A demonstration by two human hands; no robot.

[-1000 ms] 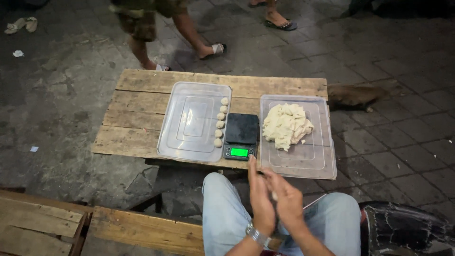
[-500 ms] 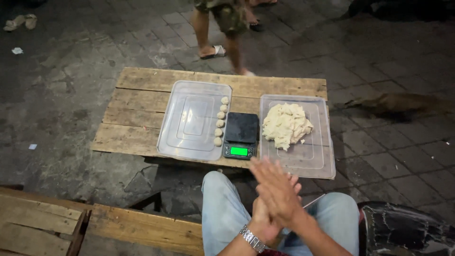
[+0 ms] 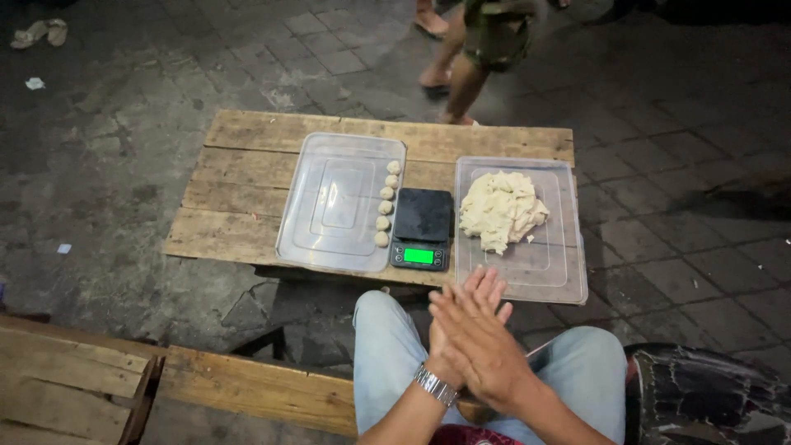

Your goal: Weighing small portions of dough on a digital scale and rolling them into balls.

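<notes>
A seated person presses two flat palms together above the lap, the right hand (image 3: 482, 346) laid crosswise over the left hand (image 3: 457, 330), fingers of both stretched out straight. Whether anything sits between the palms cannot be told; nothing shows at their edges. A metal-link wristwatch (image 3: 434, 386) circles the left wrist, and pale blue jeans (image 3: 387, 346) cover the knees below.

Just ahead of the fingertips stands a low table of rough wooden planks (image 3: 247, 189). At its near edge, closest to the hands, sits a small black digital scale (image 3: 423, 227) with a glowing green display and a bare weighing plate. To the right of the scale lies a clear plastic tray (image 3: 535, 272) holding a ragged mound of pale dough (image 3: 501, 209), set toward the tray's far half. To the left lies a second clear tray (image 3: 329, 206), and along its right-hand rim, just beside the scale, runs a line of small dough balls (image 3: 385, 206).

A plank bench (image 3: 247, 387) stretches out to the person's left, and a dark, worn bag (image 3: 709, 395) rests at the right. Beyond the table, on the grey paving stones (image 3: 124, 124), a passer-by's bare legs (image 3: 457, 74) step past, and a pair of sandals (image 3: 41, 33) lies at far left.
</notes>
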